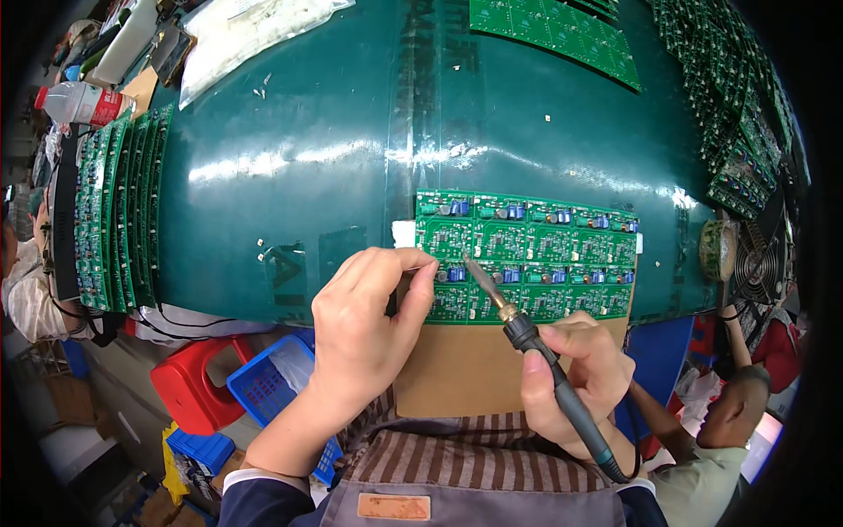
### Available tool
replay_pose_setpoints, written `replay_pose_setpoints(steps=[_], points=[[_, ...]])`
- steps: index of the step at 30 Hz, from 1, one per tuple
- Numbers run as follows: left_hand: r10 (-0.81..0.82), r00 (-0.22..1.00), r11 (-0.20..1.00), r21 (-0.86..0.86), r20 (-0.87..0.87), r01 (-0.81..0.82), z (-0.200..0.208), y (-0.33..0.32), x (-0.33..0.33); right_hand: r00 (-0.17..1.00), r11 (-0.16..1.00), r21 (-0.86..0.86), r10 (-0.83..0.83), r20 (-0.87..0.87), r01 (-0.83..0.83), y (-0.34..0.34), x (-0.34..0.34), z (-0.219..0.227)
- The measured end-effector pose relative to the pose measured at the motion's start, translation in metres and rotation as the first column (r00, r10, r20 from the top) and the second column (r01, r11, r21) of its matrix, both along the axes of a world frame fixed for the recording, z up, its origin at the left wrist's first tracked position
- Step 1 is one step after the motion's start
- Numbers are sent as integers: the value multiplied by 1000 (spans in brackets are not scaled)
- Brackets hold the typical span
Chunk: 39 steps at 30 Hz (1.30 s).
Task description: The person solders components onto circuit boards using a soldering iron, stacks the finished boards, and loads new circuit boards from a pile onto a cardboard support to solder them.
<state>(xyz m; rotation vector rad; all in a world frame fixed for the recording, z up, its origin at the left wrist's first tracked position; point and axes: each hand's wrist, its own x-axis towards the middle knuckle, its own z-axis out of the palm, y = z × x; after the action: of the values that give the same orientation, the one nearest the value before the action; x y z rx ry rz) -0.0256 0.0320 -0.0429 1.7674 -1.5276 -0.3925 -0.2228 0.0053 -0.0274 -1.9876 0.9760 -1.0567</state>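
A green circuit board panel (551,255) with rows of small parts and blue components lies in front of me, its near edge over a piece of brown cardboard (465,369). My right hand (584,373) grips a soldering iron (531,342) by its dark handle, the metal tip pointing up and left over the panel's left part. Whether the tip touches the board I cannot tell. At the panel's left edge my left hand (364,312) is closed in a pinch, thumb against forefinger. Whatever lies between those fingertips is too small to name.
Upright boards (123,211) stand in a rack at the left, near a plastic bottle (83,104) and a white bag (255,39). More boards (562,35) lie at the far side. A tape roll (717,249) and fan (757,262) are right. Another person (716,448) sits lower right.
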Motion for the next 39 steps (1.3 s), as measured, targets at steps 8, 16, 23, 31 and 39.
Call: replay_pose_setpoints(steps=[8,16,23,31,39], points=[[-10,1000,999,-38,-15,10,-6,-8,1,1000,999,34,18,-20,-17,-3,5,-1],[-28,999,1000,10,-23,28,-2,-11,2,995,996,-18,89,-41,-89,-7,10,6],[-74,994,994,81,86,67,18,-11,-6,999,999,-33,19,-27,-20,-7,-12,12],[-100,990,995,7,99,100,6,-14,-33,999,1000,12,-27,-25,27,-6,-37,3],[-81,993,997,14,86,80,4,-20,-37,1000,999,40,-6,3,6,-11,-32,0]])
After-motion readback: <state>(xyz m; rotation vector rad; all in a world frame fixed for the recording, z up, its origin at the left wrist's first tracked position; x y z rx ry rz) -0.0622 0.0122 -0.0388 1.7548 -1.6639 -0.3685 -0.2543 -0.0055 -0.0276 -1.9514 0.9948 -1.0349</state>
